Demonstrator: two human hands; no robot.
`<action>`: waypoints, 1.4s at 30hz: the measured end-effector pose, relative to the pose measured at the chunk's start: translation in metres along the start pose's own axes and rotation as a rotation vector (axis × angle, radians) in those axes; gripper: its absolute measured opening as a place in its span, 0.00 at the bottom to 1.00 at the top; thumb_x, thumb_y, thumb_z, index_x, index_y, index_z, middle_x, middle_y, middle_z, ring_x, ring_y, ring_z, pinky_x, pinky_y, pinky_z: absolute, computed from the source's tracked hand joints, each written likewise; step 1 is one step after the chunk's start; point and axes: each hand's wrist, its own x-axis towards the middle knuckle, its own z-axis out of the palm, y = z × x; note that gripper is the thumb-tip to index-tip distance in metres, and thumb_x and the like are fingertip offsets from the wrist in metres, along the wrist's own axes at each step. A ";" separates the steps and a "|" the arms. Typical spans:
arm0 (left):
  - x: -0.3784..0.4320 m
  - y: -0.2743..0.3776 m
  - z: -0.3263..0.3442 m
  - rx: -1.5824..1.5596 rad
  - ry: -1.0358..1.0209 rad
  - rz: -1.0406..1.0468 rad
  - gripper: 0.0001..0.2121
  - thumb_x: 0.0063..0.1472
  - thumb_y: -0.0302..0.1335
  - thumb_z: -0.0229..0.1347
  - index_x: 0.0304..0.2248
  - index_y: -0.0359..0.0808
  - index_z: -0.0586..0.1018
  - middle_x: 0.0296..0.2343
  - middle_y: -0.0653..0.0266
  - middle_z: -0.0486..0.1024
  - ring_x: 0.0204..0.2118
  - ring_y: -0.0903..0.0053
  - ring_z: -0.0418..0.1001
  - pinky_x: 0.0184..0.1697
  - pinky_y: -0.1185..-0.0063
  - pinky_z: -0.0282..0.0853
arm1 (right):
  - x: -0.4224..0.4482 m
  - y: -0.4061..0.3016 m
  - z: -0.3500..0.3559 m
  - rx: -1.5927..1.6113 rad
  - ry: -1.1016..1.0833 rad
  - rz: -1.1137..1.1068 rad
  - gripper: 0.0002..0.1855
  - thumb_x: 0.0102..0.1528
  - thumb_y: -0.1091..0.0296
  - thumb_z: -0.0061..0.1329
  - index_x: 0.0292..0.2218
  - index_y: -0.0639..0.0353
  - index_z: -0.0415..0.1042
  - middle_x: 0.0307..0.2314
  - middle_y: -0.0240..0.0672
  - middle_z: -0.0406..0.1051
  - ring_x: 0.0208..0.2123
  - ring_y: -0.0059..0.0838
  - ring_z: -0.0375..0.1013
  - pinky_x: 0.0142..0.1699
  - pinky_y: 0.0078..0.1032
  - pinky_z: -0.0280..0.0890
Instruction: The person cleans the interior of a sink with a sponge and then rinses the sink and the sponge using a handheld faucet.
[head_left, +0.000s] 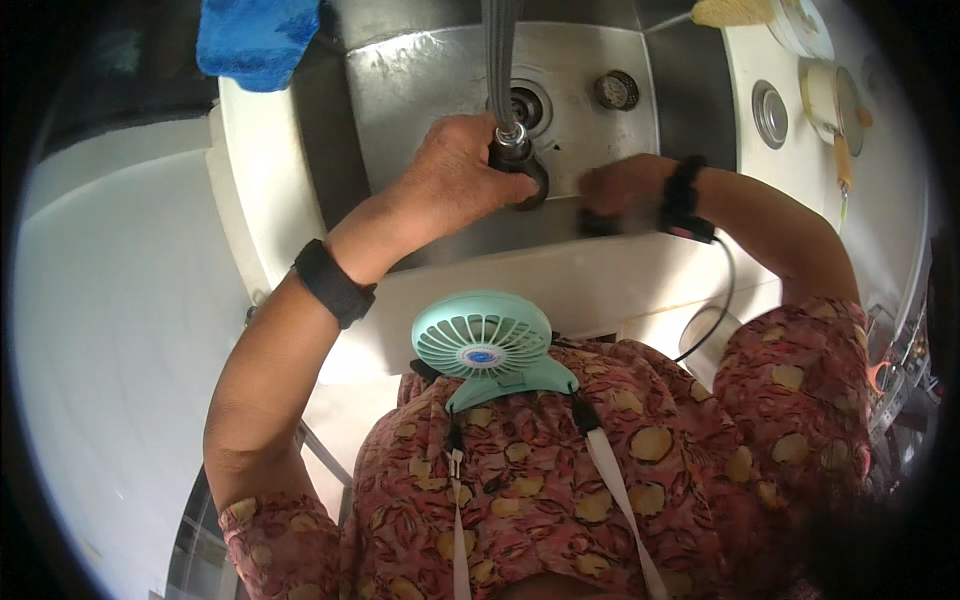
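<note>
My left hand (465, 169) grips a dark sprayer head (519, 161) on the end of a grey flexible faucet hose (499, 60), over the near part of a stainless steel sink (427, 90). To its right my right hand (622, 187) is blurred, above the sink's near wall; something dark shows under it, too blurred to name, and I cannot tell whether the hand holds it. Beyond the sprayer head lies the open drain (527, 105). A round metal strainer basket (616, 91) sits on the sink floor to the right of the drain.
A blue cloth (259, 37) hangs over the left rim. On the right counter are a round metal lid (769, 114), a pan with a wooden handle (842, 161) and a yellowish sponge or cloth (731, 12). A mint-green fan (481, 337) hangs at my chest; a black cable runs from my right wrist.
</note>
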 end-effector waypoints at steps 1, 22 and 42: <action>0.003 0.003 0.000 0.010 0.001 -0.005 0.11 0.45 0.20 0.58 0.31 0.30 0.72 0.22 0.70 0.71 0.26 0.89 0.66 0.29 0.87 0.64 | 0.034 -0.002 0.007 0.174 0.003 -0.237 0.15 0.55 0.62 0.33 0.42 0.56 0.63 0.28 0.37 0.67 0.25 0.28 0.66 0.34 0.27 0.64; 0.051 0.021 -0.014 -0.031 0.302 0.145 0.10 0.42 0.22 0.58 0.26 0.30 0.72 0.17 0.69 0.71 0.20 0.87 0.67 0.23 0.85 0.64 | 0.088 0.065 0.004 -0.158 0.100 -0.037 0.24 0.50 0.65 0.37 0.50 0.52 0.59 0.40 0.40 0.66 0.39 0.35 0.67 0.43 0.33 0.61; 0.045 0.095 -0.026 -0.139 0.551 0.424 0.12 0.45 0.15 0.58 0.32 0.26 0.73 0.26 0.64 0.73 0.27 0.84 0.70 0.32 0.86 0.69 | 0.044 0.115 -0.038 0.514 0.760 -0.125 0.16 0.51 0.69 0.35 0.41 0.54 0.69 0.35 0.41 0.69 0.37 0.37 0.70 0.32 0.24 0.71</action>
